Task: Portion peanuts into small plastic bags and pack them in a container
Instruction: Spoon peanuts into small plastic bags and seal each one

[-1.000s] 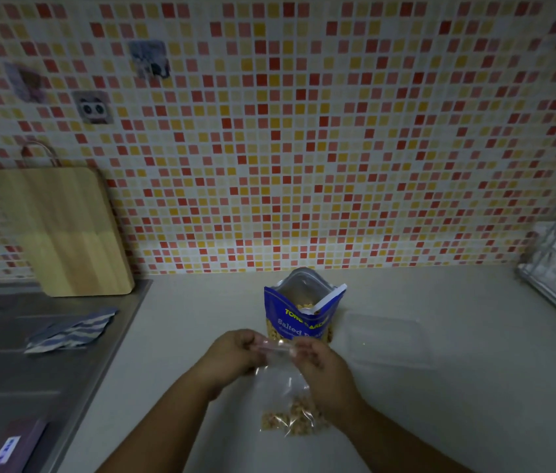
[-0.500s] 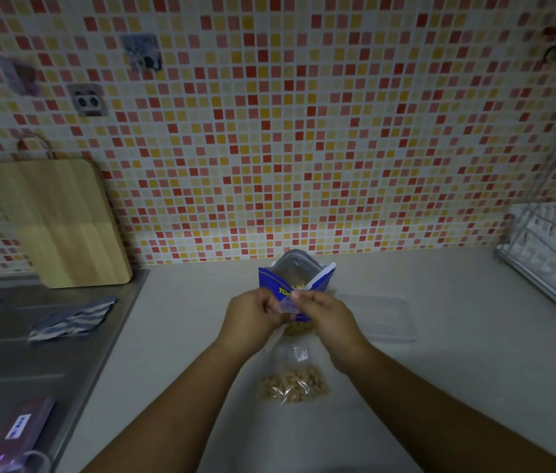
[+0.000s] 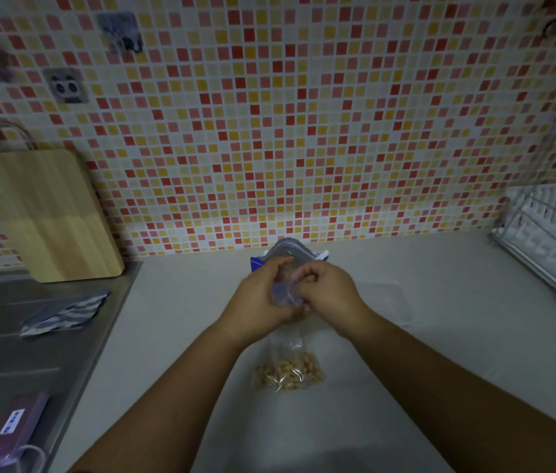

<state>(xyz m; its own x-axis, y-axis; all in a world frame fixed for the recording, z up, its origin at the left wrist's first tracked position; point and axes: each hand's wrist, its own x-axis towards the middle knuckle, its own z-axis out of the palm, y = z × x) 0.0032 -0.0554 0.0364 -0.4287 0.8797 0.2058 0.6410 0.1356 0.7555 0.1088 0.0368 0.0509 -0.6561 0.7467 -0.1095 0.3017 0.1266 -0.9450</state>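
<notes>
A small clear plastic bag (image 3: 288, 368) with peanuts in its bottom hangs down over the counter at the centre. My left hand (image 3: 262, 298) and my right hand (image 3: 327, 290) both pinch its top, fingers close together. Right behind my hands stands the blue peanut packet (image 3: 257, 262), open at the top and mostly hidden. A clear plastic container (image 3: 385, 302) lies on the counter just right of my right hand.
A wooden cutting board (image 3: 48, 213) leans on the tiled wall at left. A striped cloth (image 3: 65, 312) lies on the steel sink drainer (image 3: 30, 353). A purple device (image 3: 17, 428) sits at the bottom left. A wire dish rack (image 3: 549, 247) stands at right.
Both hands have lifted the bag's top up and away from me, in front of the blue packet. The peanuts now hang lower in the bag. The camera has tilted slightly.
</notes>
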